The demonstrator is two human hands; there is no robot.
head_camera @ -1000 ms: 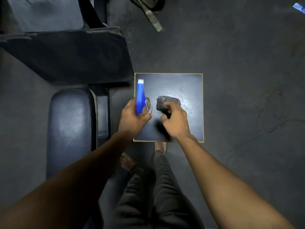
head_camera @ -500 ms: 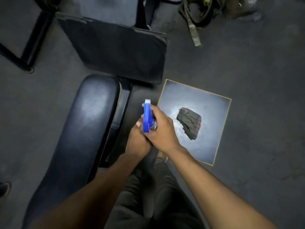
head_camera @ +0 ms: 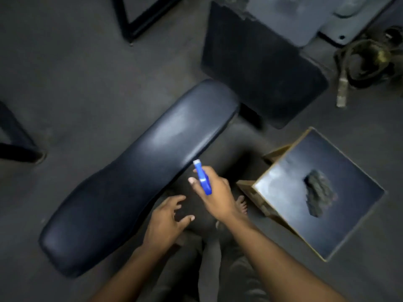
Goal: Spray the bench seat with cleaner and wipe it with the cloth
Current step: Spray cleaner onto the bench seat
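R hand (head_camera: 214,194) clamped on blue plastic spray bottle (head_camera: 202,180), nozzle aimed at long black padded vinyl bench seat (head_camera: 139,173).
L hand (head_camera: 164,222) bare, fingers spread apart, holding nothing, just below the seat's near edge. Crumpled dark grey cloth (head_camera: 319,198) lies on a square dark-topped box w/ wooden edges (head_camera: 305,219), well to the right of both hands.

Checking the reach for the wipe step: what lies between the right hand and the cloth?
In the head view, only dark floor and a bare foot lie between the right hand, holding the spray bottle, and the cloth on the square stand.
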